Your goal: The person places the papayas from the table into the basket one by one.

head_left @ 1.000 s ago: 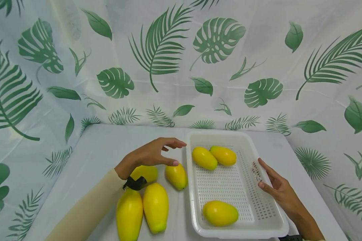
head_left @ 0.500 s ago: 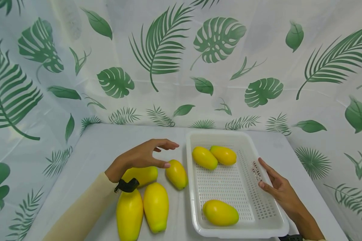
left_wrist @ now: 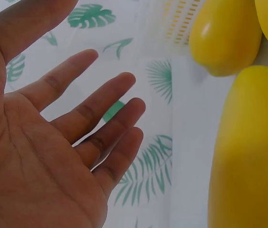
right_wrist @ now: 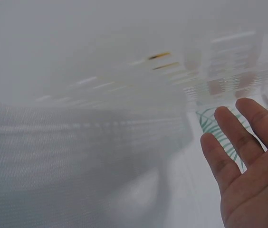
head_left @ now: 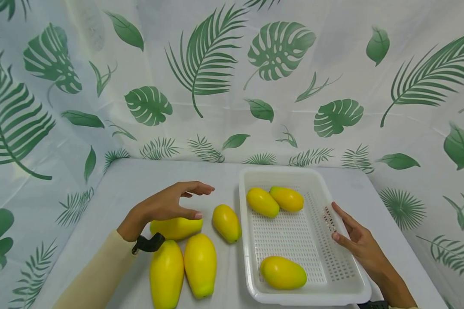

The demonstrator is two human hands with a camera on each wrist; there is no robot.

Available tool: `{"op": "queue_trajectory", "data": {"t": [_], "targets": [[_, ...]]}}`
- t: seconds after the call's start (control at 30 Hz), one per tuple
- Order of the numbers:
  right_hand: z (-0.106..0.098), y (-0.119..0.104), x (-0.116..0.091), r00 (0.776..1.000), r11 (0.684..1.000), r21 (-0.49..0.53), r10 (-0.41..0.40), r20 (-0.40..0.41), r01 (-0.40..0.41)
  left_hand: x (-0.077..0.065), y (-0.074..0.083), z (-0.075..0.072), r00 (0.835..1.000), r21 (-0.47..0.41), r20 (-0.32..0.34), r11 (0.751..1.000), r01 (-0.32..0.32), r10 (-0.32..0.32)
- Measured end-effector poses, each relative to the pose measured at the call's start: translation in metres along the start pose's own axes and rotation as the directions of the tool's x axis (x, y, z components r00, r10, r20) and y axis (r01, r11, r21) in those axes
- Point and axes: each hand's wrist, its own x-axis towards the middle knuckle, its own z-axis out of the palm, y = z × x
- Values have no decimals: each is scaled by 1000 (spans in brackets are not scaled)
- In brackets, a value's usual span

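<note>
My left hand (head_left: 166, 204) hangs in the air, fingers spread and thumb apart, over a long yellow papaya-like fruit (head_left: 176, 228) lying crosswise. Its palm (left_wrist: 43, 156) shows bare in the left wrist view. Just right of the thumb lies a shorter yellow mango-like fruit (head_left: 226, 223), close to a white perforated plastic basket (head_left: 245, 257). My right hand (head_left: 361, 244) holds the basket's right side, thumb over the rim and fingers against the outer wall, partly seen through the holes. In the right wrist view the fingertips (right_wrist: 244, 103) reach the basket's wall.
Two more long yellow fruits, one at the left (head_left: 166, 274) and one beside it (head_left: 200, 266), lie in front on the white table (head_left: 220, 176). Inside the basket are three mango-like fruits, two at the back (head_left: 262, 202) and one in front (head_left: 283, 273). A leaf-print curtain (head_left: 216, 128) surrounds the table.
My left hand has moved left, away from the basket and the shorter fruit beside it, baring more of the crosswise fruit. The right hand and the basket stay in place.
</note>
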Motion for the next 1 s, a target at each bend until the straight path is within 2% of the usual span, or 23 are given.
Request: {"op": "queue_trajectory", "data": {"t": [0.3,0.7,1.0], "targets": [[1,-1,0,1000,1000,-1,8,-3,-8,-17,-12,-2,1000,-5,-27,1000,11,-11],[2,-2,-1,1000,1000,-3,22,-11,-22,-31,-29,0,999,-25,-41,999,30,-31],[2,-2,-1,1000,1000,-1,19,-6,-19,-41,-41,2,996,-57,-41,995,82,-84]]}}
